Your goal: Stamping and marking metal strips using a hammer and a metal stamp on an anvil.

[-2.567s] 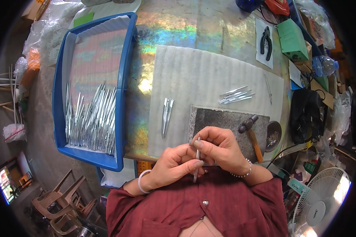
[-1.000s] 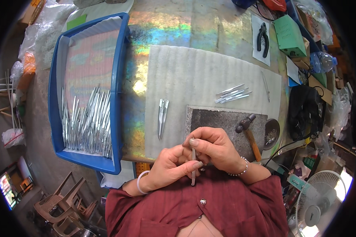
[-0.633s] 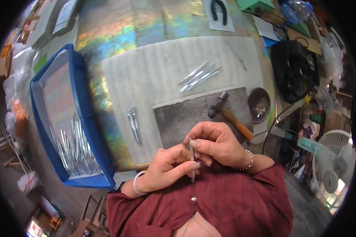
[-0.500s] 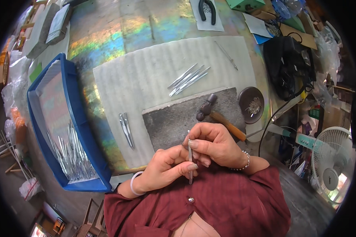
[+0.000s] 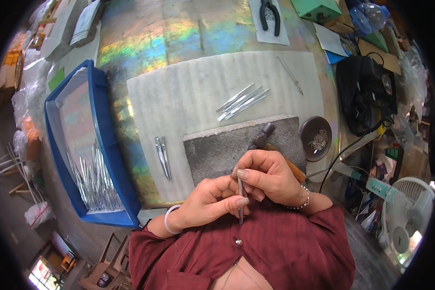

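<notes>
- Landmark: stone slab, on the grey mat.
- Far left of slab: blue tray, one, holding a heap of metal pins, too many to count.
- Just left of slab: two or three pins lying together on the mat.
- Near edge of slab, over the person's chest: left hand and right hand pressed together, both pinched on one thin metal rod, held upright.
- Handling, as a judgement: grip the rod near its ends with the fingertips, keep it straight, keep wrists close to the body for steadiness.
- Above slab: about four pins fanned on the mat; one loose pin further right.
- Right corner of slab: one hammer, head on the stone.
- Right of slab: one dark dish with small bits.
</notes>
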The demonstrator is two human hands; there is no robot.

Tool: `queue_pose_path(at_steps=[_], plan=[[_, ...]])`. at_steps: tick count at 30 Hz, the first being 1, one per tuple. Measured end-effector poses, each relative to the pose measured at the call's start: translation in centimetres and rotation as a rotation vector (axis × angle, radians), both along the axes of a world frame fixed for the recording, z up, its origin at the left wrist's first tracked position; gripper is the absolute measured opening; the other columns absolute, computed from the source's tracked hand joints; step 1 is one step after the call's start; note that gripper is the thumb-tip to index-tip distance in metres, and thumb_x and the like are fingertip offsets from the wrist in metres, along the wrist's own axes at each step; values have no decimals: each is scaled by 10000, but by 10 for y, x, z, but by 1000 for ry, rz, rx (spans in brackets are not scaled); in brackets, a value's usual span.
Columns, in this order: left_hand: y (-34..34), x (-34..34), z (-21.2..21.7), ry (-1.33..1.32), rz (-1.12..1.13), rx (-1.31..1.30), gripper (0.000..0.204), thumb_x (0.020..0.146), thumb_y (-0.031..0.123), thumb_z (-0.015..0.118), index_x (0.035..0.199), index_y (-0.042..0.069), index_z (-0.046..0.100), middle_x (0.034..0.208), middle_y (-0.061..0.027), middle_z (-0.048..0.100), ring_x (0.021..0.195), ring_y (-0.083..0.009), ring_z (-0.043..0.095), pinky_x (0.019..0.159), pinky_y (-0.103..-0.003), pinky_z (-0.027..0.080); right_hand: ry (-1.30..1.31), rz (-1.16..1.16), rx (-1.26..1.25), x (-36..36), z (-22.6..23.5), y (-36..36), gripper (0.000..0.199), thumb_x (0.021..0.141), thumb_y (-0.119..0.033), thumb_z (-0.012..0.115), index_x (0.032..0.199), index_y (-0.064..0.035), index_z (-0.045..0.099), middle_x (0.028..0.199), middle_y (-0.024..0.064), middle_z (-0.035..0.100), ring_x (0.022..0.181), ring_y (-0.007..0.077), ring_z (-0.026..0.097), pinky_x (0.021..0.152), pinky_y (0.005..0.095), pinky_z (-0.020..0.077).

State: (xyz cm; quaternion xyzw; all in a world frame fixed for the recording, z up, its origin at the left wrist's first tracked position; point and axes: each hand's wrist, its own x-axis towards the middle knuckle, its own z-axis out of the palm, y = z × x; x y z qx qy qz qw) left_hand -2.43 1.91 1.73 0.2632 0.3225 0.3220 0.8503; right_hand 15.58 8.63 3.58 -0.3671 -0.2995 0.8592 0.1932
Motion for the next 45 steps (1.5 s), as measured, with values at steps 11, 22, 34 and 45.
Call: queue_pose_path(at_steps=[11,22,34,45], plan=[[-9,-21,-2,58,117,173,106,929,73,537,971,-23,534,774,-78,665,702,-114,640,630,-247,519,-162,100,107,-29,12,6,107,906,-61,561,954,13,621,674,4,576,503,27,456,446,178,356],[-13,-26,-1,70,154,197,96,921,72,547,960,-14,527,745,-68,665,678,-104,641,617,-241,517,-192,140,187,-35,15,4,146,909,-58,567,1009,41,603,771,22,621,680,51,567,592,202,473],[-10,-23,4,124,139,191,119,921,90,556,973,-14,530,741,-74,670,675,-111,649,607,-234,507,-99,131,130,-28,10,7,140,918,-52,548,1013,36,601,751,17,611,655,42,558,564,192,456],[-8,-23,6,256,73,315,82,913,16,535,965,-47,525,804,-104,674,730,-145,654,655,-265,528,-46,104,133,-25,8,5,139,923,-65,545,1001,35,603,754,7,605,657,32,550,559,184,448]])
